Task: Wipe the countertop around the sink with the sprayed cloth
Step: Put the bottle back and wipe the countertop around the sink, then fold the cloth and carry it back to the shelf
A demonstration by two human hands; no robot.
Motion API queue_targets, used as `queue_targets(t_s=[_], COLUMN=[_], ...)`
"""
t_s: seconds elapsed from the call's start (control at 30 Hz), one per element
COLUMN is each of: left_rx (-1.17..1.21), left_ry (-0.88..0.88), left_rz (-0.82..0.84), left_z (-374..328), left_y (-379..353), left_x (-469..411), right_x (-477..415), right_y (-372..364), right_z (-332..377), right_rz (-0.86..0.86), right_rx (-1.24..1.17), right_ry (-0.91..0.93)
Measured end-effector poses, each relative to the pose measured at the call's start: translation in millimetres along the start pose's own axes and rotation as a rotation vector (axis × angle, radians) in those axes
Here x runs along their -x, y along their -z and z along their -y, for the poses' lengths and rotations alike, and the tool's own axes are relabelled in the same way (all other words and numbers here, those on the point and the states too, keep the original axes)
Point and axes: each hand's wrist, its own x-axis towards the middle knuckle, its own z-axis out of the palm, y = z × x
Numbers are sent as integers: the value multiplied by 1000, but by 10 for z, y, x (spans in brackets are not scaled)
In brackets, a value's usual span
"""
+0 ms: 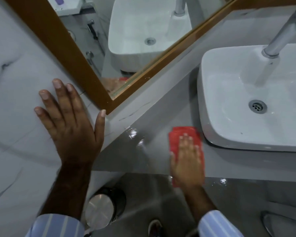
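Note:
A red cloth [179,134] lies flat on the grey countertop [154,151], just left of the white basin [246,100]. My right hand [186,159] presses down on the cloth with fingers spread and flat, near the counter's front edge. My left hand [70,122] rests open with its palm against the white marble wall [15,82] to the left, fingers apart and holding nothing. A wet, shiny streak shows on the counter between the two hands.
A wood-framed mirror [92,65] stands behind the counter. A chrome tap [280,36] reaches over the basin. Below the counter edge a round steel-lidded bin [101,209] sits on the floor, with my shoe [155,227] beside it.

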Motion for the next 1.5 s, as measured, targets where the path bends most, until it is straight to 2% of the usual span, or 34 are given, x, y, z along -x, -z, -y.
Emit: queue_targets(t_s=[0.1,0.17,0.2,0.27,0.37,0.43,0.5,0.57,0.7,0.8,0.87,0.9,0.97,1.07,1.13,1.2,1.3,1.37,1.5], left_rx=[13,18,19,23,9,1,21,40,72,121,283,399,619,823,853,816,647,641,672], left_ry=[-5,-13,-16,-16,-11,-8,-3,-3,15,50,71,55,-4,8,83,107,87,141,282], left_rz=[14,10,6,-1,8,26,41,54,68,71,75,75,152,567,853,996,1099,1133,1205], left_z=[-5,7,10,13,8,16,27,37,16,-24,-145,-234,-510,-1058,-1417,-1712,-2016,-2133,-2172], left_y=[11,7,-3,-22,-44,-52,-32,-15,12,8,53,69,97,77,10,-107,-184,-182,-107], left_x=[10,18,22,19,30,32,28,31,37,94,269,415,733,1048,1055,987,900,892,987], right_x=[16,-58,-129,-277,-339,-344,-316,-275,-220,-260,-238,-194,12,472,654,652,565,551,673], right_y=[56,15,-15,-95,-244,-215,-118,-24,242,401,476,520,628,725,755,757,790,794,814], right_z=[-252,74,306,798,1271,1233,900,370,-638,-777,-753,-751,-838,-1049,-1101,-1058,-1004,-1071,-1247], right_rz=[-13,-33,-26,66,229,270,256,233,213,283,319,323,217,-139,-105,66,237,294,338], right_rx=[59,21,-9,-81,-80,21,28,23,98,111,56,-18,-234,-471,-655,-984,-1429,-1526,-1511], right_ry=[-235,-369,-378,-215,287,590,733,743,624,607,587,516,213,-369,-732,-1005,-1135,-1157,-1153])
